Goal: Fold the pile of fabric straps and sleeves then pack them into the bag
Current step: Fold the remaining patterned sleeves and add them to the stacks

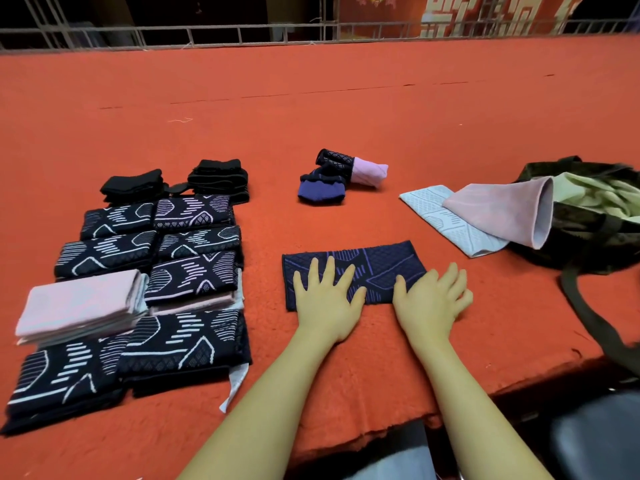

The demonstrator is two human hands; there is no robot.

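A dark navy sleeve with purple lines (pixel 370 263) lies flat on the red cloth in front of me. My left hand (pixel 325 299) presses on its left half with fingers spread. My right hand (pixel 431 297) rests flat on its right end, fingers reaching past the edge. A dark camouflage bag (pixel 588 233) sits open at the right. A pink sleeve (pixel 502 211) and a pale blue sleeve (pixel 433 211) lie against the bag's mouth. An unfolded heap of navy and pink sleeves (pixel 337 178) lies farther back.
Several folded stacks fill the left: navy patterned sleeves (pixel 156 271), a pink stack (pixel 81 306), black straps (pixel 218 180). The bag's strap (pixel 588 313) trails toward the table's near right edge. A metal railing (pixel 242 32) runs behind the red table (pixel 311 109).
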